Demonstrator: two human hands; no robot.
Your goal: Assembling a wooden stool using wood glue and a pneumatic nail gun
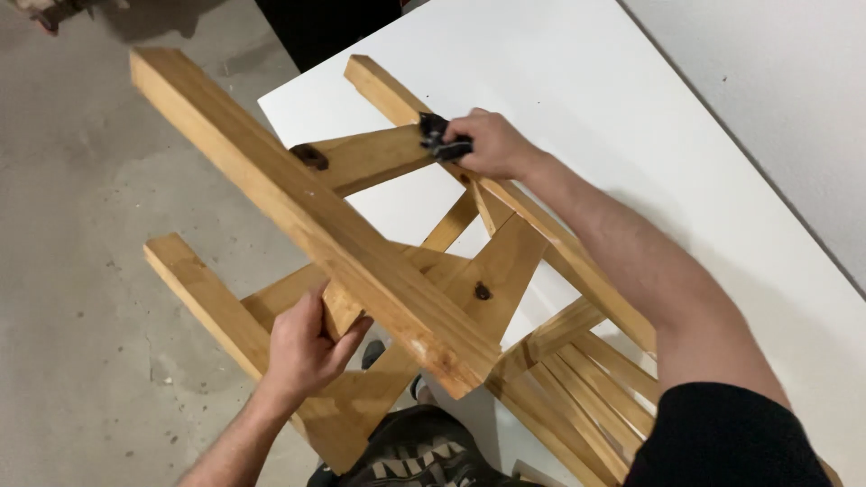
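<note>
A wooden frame of thick beams and cross braces [307, 207], like an upturned bench or small table, lies tilted across the corner of a white table [577, 81]. My left hand [307, 347] grips a short wooden brace low in the frame, just under the long slanting beam. My right hand [492, 144] is closed on a small black tool [437, 137] pressed against the joint where a cross brace meets the far leg. Dark bolt heads [483, 291] show on the wood. Slats [586, 397] run near my right sleeve.
Grey concrete floor [81, 271] lies to the left, below the frame's overhanging legs. A white wall [794, 90] borders the table on the right. My patterned trousers and shoe [415, 451] show at the bottom. Something dark stands beyond the table's far corner [316, 27].
</note>
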